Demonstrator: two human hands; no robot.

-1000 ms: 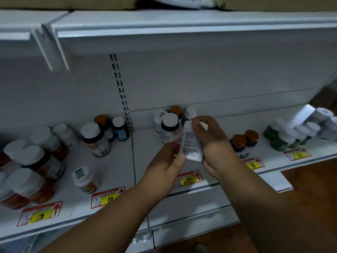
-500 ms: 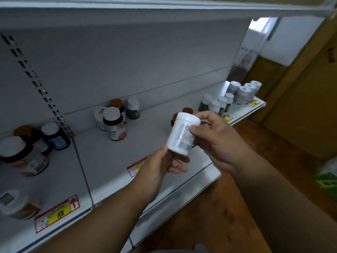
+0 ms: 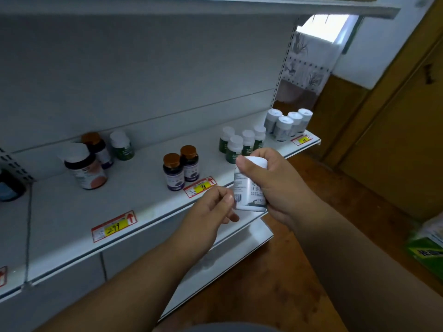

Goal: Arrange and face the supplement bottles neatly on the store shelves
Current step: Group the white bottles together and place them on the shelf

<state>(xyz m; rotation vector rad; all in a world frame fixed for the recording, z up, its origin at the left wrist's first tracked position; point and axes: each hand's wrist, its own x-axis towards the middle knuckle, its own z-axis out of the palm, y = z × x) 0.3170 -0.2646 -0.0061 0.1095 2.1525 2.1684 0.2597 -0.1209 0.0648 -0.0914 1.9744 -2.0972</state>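
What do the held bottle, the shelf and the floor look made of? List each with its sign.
White bottle in the right hand: likely plastic, opaque with a soft sheen, under a printed paper-like label.
Shelf: probably painted metal, judging by its thin, flat, matt pale-grey deck with a folded front edge.
Floor: appears to be wood or wood-look laminate, brown, grainy and slightly glossy.

The right hand (image 3: 271, 178) hides most of the white bottle's (image 3: 249, 192) cap.

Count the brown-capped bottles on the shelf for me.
3: a pair side by side above the 98 tag, one at the back left behind the large white-capped bottle. Others may be hidden.
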